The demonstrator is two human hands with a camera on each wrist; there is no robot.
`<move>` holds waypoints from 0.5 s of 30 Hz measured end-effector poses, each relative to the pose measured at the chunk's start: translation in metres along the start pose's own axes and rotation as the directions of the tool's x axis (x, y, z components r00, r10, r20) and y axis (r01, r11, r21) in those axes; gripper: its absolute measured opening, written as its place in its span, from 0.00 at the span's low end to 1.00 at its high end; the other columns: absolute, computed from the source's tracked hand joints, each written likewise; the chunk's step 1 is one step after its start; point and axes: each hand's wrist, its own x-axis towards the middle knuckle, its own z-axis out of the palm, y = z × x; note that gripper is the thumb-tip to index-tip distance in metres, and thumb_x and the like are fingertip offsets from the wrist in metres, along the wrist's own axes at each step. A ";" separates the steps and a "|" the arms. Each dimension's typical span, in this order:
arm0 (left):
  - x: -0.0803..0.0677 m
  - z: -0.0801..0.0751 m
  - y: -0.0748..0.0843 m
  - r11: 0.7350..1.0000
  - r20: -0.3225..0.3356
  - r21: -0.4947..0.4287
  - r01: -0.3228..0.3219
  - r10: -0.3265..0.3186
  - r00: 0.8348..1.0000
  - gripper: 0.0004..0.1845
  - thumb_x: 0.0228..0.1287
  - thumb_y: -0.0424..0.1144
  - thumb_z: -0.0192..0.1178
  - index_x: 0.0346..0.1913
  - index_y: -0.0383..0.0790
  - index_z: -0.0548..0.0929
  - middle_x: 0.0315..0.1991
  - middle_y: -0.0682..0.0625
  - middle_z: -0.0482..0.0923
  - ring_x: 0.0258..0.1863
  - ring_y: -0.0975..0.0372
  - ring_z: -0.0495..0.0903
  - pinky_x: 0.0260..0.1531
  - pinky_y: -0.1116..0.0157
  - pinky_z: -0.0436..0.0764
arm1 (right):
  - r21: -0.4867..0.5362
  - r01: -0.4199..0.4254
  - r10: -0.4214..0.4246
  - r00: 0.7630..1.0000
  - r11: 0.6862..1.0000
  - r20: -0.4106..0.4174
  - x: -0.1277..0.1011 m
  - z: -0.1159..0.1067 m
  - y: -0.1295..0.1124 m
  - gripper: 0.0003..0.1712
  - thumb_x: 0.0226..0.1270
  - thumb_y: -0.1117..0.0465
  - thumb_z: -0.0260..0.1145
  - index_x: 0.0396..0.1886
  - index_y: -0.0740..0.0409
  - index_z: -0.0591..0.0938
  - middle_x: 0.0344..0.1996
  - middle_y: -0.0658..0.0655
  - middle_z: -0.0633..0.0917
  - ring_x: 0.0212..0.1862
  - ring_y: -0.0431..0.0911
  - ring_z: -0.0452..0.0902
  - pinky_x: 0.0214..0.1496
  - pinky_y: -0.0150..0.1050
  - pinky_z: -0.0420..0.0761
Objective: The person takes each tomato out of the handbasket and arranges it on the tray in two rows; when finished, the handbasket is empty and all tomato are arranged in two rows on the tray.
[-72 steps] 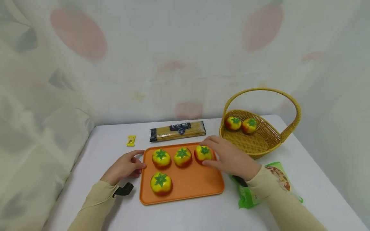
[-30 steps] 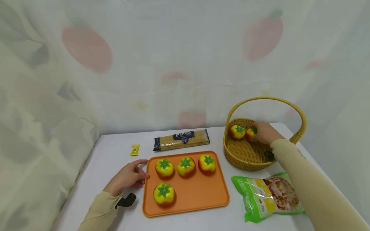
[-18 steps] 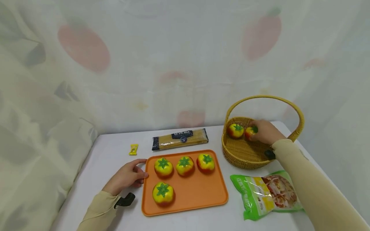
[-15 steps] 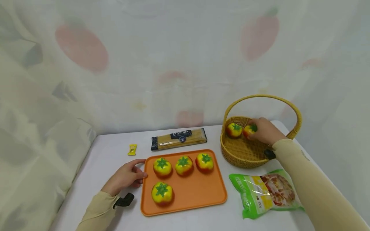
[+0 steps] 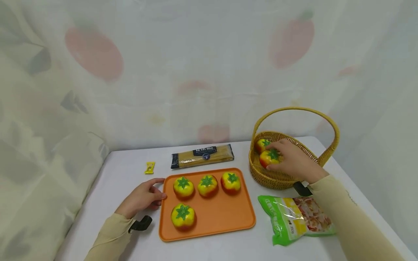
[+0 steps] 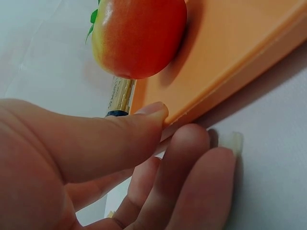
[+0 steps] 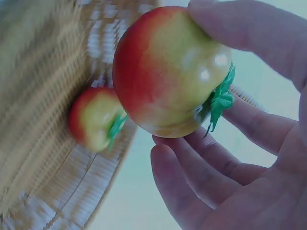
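In the head view, my right hand (image 5: 290,159) holds a red-and-yellow toy tomato (image 5: 269,158) with a green star-shaped calyx over the wicker basket (image 5: 277,183). The right wrist view shows thumb and fingers around this tomato (image 7: 168,72), lifted above the basket floor. A second tomato (image 7: 97,120) lies inside by the wicker wall. My left hand (image 5: 142,197) pinches the left edge of an orange tray (image 5: 225,214), thumb against the rim in the left wrist view. Three tomatoes (image 5: 208,185) line the tray's back; another tomato (image 5: 183,216) sits at its front left.
A spaghetti pack (image 5: 202,156) lies behind the tray, and a small yellow wrapped packet (image 5: 150,168) at the back left. In front of the basket is a green food bag (image 5: 294,219), partly under the right forearm. The basket's tall handle (image 5: 294,108) arches above its opening.
My right hand went from the tray into the basket, took hold of the right-hand tomato there and has raised it toward the front left. The left hand stays at the tray edge.
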 end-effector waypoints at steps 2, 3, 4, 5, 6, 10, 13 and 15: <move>0.000 0.001 0.000 1.000 -0.004 -0.001 0.000 0.000 1.000 0.38 0.70 0.41 0.75 0.79 0.44 0.71 0.44 0.44 0.82 0.33 0.58 0.84 0.36 0.62 0.91 | 0.012 0.015 -0.015 1.000 1.000 -0.008 -0.004 0.005 -0.011 0.37 0.65 0.49 0.82 0.71 0.54 0.81 0.63 0.63 0.78 0.58 0.56 0.79 0.62 0.58 0.82; 0.001 0.001 0.000 1.000 -0.004 -0.001 -0.003 0.003 1.000 0.38 0.70 0.41 0.75 0.79 0.44 0.71 0.44 0.44 0.82 0.34 0.58 0.84 0.36 0.62 0.91 | 0.018 0.025 -0.025 1.000 1.000 -0.015 -0.006 0.008 -0.016 0.37 0.65 0.49 0.82 0.71 0.54 0.81 0.62 0.62 0.78 0.56 0.55 0.79 0.61 0.57 0.83; 0.001 0.001 0.000 1.000 -0.004 0.000 -0.003 0.003 1.000 0.38 0.70 0.41 0.75 0.79 0.44 0.71 0.44 0.44 0.82 0.34 0.58 0.84 0.36 0.62 0.90 | 0.021 0.035 -0.035 0.999 0.999 -0.023 -0.007 0.011 -0.021 0.37 0.64 0.49 0.83 0.70 0.53 0.81 0.61 0.61 0.78 0.56 0.54 0.79 0.61 0.56 0.83; 0.001 0.001 0.000 1.000 -0.004 0.001 -0.004 0.004 1.000 0.38 0.70 0.41 0.75 0.79 0.44 0.71 0.44 0.44 0.82 0.34 0.58 0.84 0.36 0.62 0.90 | 0.028 0.049 -0.048 0.998 0.998 -0.031 -0.008 0.014 -0.026 0.37 0.64 0.49 0.83 0.70 0.52 0.81 0.61 0.60 0.78 0.55 0.53 0.79 0.60 0.55 0.83; 0.001 0.001 0.001 1.000 -0.003 0.000 -0.004 0.004 1.000 0.38 0.70 0.41 0.75 0.79 0.44 0.71 0.44 0.44 0.82 0.34 0.58 0.84 0.36 0.62 0.90 | 0.039 0.064 -0.062 0.997 0.997 -0.039 -0.010 0.017 -0.032 0.37 0.64 0.49 0.83 0.69 0.52 0.81 0.61 0.59 0.78 0.55 0.53 0.79 0.60 0.55 0.84; -0.001 0.001 0.002 1.000 -0.004 -0.003 0.003 -0.003 1.000 0.38 0.69 0.41 0.75 0.79 0.43 0.72 0.44 0.44 0.82 0.34 0.57 0.84 0.36 0.62 0.90 | 0.090 0.139 -0.134 0.989 0.986 -0.065 -0.014 0.035 -0.052 0.37 0.63 0.51 0.84 0.69 0.51 0.81 0.65 0.56 0.79 0.60 0.51 0.81 0.65 0.56 0.84; -0.002 0.000 0.002 1.000 -0.007 -0.004 0.004 -0.004 1.000 0.38 0.69 0.41 0.75 0.79 0.43 0.72 0.43 0.44 0.82 0.33 0.57 0.84 0.35 0.62 0.90 | 0.135 0.176 -0.167 0.983 0.975 -0.072 -0.016 0.053 -0.067 0.37 0.62 0.50 0.85 0.69 0.48 0.81 0.65 0.52 0.82 0.62 0.48 0.81 0.67 0.55 0.84; -0.002 0.000 0.002 1.000 -0.008 0.000 0.002 -0.002 1.000 0.38 0.70 0.42 0.75 0.79 0.43 0.72 0.43 0.44 0.82 0.33 0.58 0.84 0.35 0.62 0.90 | 0.169 0.181 -0.173 0.983 0.969 -0.064 -0.017 0.064 -0.078 0.37 0.61 0.49 0.85 0.68 0.46 0.82 0.64 0.49 0.82 0.61 0.46 0.82 0.66 0.54 0.85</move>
